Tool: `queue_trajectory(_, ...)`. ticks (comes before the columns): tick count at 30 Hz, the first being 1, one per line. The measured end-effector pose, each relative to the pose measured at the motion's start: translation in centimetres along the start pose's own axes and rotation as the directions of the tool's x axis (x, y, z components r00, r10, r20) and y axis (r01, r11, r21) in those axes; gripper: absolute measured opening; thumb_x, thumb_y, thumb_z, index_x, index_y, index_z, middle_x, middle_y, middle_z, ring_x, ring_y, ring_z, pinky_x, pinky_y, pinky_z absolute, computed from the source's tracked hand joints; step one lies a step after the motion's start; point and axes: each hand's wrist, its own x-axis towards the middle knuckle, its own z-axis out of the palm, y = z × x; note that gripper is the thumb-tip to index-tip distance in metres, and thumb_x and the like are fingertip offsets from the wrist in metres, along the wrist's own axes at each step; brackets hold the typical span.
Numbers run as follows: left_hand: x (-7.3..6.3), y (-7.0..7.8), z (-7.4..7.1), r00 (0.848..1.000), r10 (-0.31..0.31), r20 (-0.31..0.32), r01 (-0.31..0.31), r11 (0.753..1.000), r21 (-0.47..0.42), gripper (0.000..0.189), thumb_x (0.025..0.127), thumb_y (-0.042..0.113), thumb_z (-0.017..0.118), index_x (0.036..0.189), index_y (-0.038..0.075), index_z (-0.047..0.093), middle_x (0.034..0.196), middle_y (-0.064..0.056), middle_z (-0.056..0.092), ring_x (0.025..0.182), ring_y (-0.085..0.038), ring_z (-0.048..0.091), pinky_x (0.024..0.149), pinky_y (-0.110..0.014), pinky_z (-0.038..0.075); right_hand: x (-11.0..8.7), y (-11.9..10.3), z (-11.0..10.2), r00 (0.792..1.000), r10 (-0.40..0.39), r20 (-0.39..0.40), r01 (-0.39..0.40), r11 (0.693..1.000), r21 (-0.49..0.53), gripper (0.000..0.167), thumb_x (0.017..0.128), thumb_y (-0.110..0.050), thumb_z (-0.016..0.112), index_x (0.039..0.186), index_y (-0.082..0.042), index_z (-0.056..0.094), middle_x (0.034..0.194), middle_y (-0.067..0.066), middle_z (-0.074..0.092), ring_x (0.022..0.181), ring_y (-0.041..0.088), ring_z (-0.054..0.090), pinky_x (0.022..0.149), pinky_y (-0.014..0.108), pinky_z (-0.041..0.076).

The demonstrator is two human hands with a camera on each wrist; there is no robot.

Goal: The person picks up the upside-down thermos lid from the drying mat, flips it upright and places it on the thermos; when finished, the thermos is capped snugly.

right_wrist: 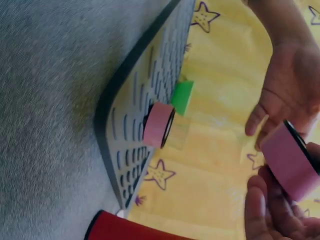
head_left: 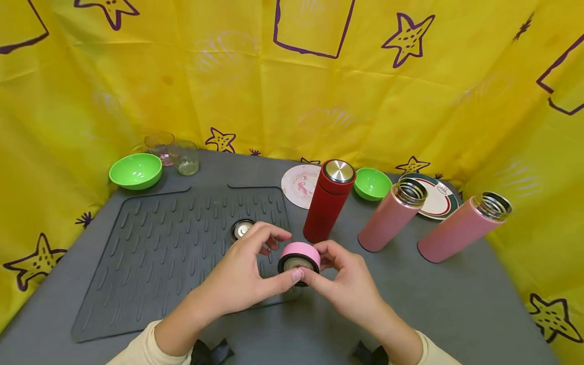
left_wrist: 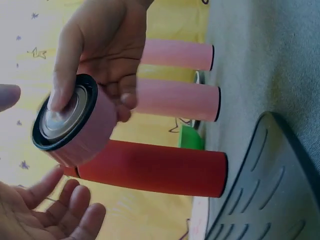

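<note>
Pinching a lid (head_left: pixel 298 252) in the right hand (head_left: pixel 347 276) at lower centre of the head view, with thumb on the metal underside and fingers round the pink wall. With the left hand (head_left: pixel 246 271) just beside it, fingers apart and loosely bent, apparently clasping nothing. For a steady turn of the lid, probably best to cup the left fingers round the free side of the wall first, then ease the right thumb off the metal; risky to swap holds in mid-air. Wise, too, to work over the mat (head_left: pixel 155 274), against a drop. On that mat, just beyond the left hand, a second lid (head_left: pixel 242 229), metal underside up. Right of centre, a red flask (head_left: pixel 325 208), upright and capped, contents impossible to tell. Farther right, a pink flask (head_left: pixel 387 223) and another pink flask (head_left: pixel 461 234), both upright and uncapped, insides too dark to read. Behind, a green bowl (head_left: pixel 372 183), with nothing visible inside. At upper left, another green bowl (head_left: pixel 137 172), likewise bare inside, near two glasses (head_left: pixel 184 158), contents unclear.
</note>
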Motion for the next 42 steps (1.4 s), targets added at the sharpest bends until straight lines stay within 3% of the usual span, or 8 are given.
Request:
queue_trajectory(10,0.7,-1.7,0.2,0.964,-0.238,0.118,0.259,0.943,-0.210,0.051,0.079,0.038,0.080,0.119,0.009,0.069,0.098,0.000,0.068,0.086,-0.020,0.064,0.074,-0.034,0.053,0.0,0.6,0.3,0.930,-0.354,-0.102,0.335,0.928,-0.164,0.037,0.076,-0.008,0.083,0.109,-0.011,0.065,0.103,-0.002,0.068,0.088,0.013,0.067,0.082,0.025,0.053)
queue_trajectory(14,0.5,-1.9,0.7,0.956,-0.231,0.181,0.269,0.936,-0.227,0.050,0.076,0.040,0.084,0.118,0.017,0.070,0.097,0.003,0.069,0.080,-0.019,0.066,0.070,-0.033,0.054,0.5,0.5,0.3,0.835,-0.544,-0.086,0.513,0.825,-0.236,0.023,0.085,-0.008,0.071,0.106,-0.004,0.064,0.110,0.007,0.067,0.099,0.022,0.065,0.093,0.026,0.048)
queue_trajectory(19,0.4,-1.9,1.4,0.983,-0.108,0.151,0.142,0.960,-0.241,0.048,0.072,0.037,0.087,0.115,0.024,0.070,0.101,0.011,0.069,0.087,-0.016,0.063,0.076,-0.036,0.053,0.7,0.2,0.2,0.681,-0.731,-0.047,0.688,0.661,-0.300,0.017,0.094,-0.013,0.059,0.100,0.003,0.063,0.109,0.017,0.064,0.100,0.032,0.062,0.096,0.031,0.047)
queue_trajectory(28,0.6,-2.0,1.4,1.000,0.011,-0.001,-0.011,0.991,-0.130,0.054,0.065,0.038,0.091,0.112,0.023,0.068,0.101,0.016,0.067,0.089,-0.009,0.060,0.077,-0.034,0.051,0.2,1.4,-2.0,0.698,-0.668,-0.258,0.549,0.730,-0.407,0.051,0.088,-0.026,0.065,0.109,0.016,0.047,0.113,0.031,0.050,0.108,0.043,0.044,0.103,0.034,0.028)
queue_trajectory(31,0.5,-2.1,1.1,0.999,-0.008,-0.032,0.005,0.994,-0.107,0.054,0.064,0.040,0.092,0.111,0.025,0.068,0.100,0.018,0.067,0.091,-0.009,0.059,0.077,-0.033,0.050,-0.5,3.3,-3.7,0.685,-0.587,-0.432,0.392,0.796,-0.461,0.064,0.082,-0.033,0.072,0.111,0.016,0.043,0.113,0.031,0.045,0.110,0.041,0.039,0.098,0.035,0.024)
queue_trajectory(36,0.4,-2.2,0.6,0.997,-0.007,-0.074,0.001,0.996,-0.086,0.054,0.064,0.040,0.092,0.110,0.025,0.067,0.098,0.018,0.066,0.091,-0.010,0.057,0.076,-0.032,0.049,-1.4,7.0,-6.2,0.820,-0.128,-0.558,-0.058,0.951,-0.303,0.093,0.067,-0.016,0.088,0.133,0.010,0.027,0.131,0.028,0.033,0.123,0.033,0.030,0.096,0.034,0.026)
queue_trajectory(39,0.4,-2.1,0.5,0.996,0.006,-0.085,-0.012,0.997,-0.076,0.054,0.064,0.039,0.092,0.110,0.025,0.067,0.097,0.018,0.066,0.091,-0.010,0.057,0.076,-0.033,0.049,-1.3,8.3,-7.5,0.854,0.228,-0.467,-0.348,0.919,-0.188,0.107,0.068,-0.012,0.089,0.143,0.006,0.015,0.140,0.027,0.026,0.130,0.040,0.027,0.104,0.047,0.028)
queue_trajectory(42,0.5,-2.0,0.4,0.996,0.012,-0.092,-0.018,0.998,-0.065,0.055,0.064,0.039,0.092,0.112,0.026,0.067,0.097,0.019,0.066,0.093,-0.010,0.056,0.077,-0.034,0.050,-1.0,9.6,-8.8,0.833,0.457,-0.312,-0.513,0.849,-0.128,0.114,0.074,-0.020,0.086,0.148,0.004,0.003,0.148,0.028,0.018,0.134,0.046,0.022,0.107,0.057,0.026)
